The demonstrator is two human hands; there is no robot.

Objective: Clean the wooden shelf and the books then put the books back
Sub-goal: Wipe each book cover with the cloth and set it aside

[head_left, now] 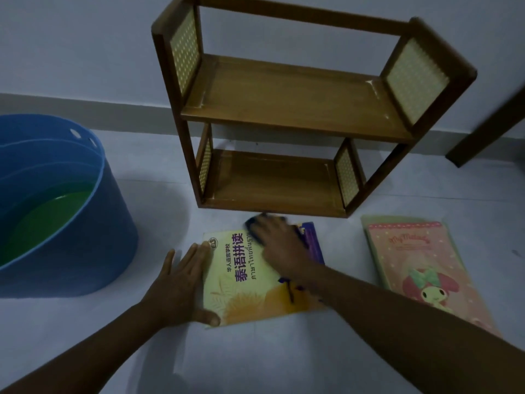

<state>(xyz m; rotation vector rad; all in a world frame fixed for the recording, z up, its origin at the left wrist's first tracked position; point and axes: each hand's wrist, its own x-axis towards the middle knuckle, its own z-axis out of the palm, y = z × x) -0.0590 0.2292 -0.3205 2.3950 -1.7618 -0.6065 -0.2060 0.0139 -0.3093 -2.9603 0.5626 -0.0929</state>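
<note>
- Lying flat on the pale floor (284, 359): yellow book (241, 282), cover up, purple Chinese and Thai title print, purple strip along its far right edge.
- Left hand (181, 282) flat, palm down, fingers spread and extended. Fingers overlap the book's left edge, thumb sits at its near-left corner. Nothing gripped, just pressing on the book and floor.
- Right hand (277, 240) palm down on the far part of the yellow book, forearm crossing over the book's right side.
- Dark cloth (252, 223) sticks out from under the right hand's fingertips, at the book's far edge. Hand is pressed down on it; whether the fingers actually close around it, cannot tell, since that area is motion-blurred.
- Pink book (426, 268) lies flat on the floor to the right, cartoon character on the cover, clear of the yellow book and untouched by either hand. A greenish edge shows around its border; can't tell if that's a second item underneath.
- Wooden shelf (295, 109) stands against the wall (85, 38) just beyond the yellow book. Two tiers, both bare, woven yellow side panels.
- Blue tub (56, 211) on the floor at left, well apart from the books, green inside at the bottom.
- Dark wooden leg (488, 132) at the right edge.
</note>
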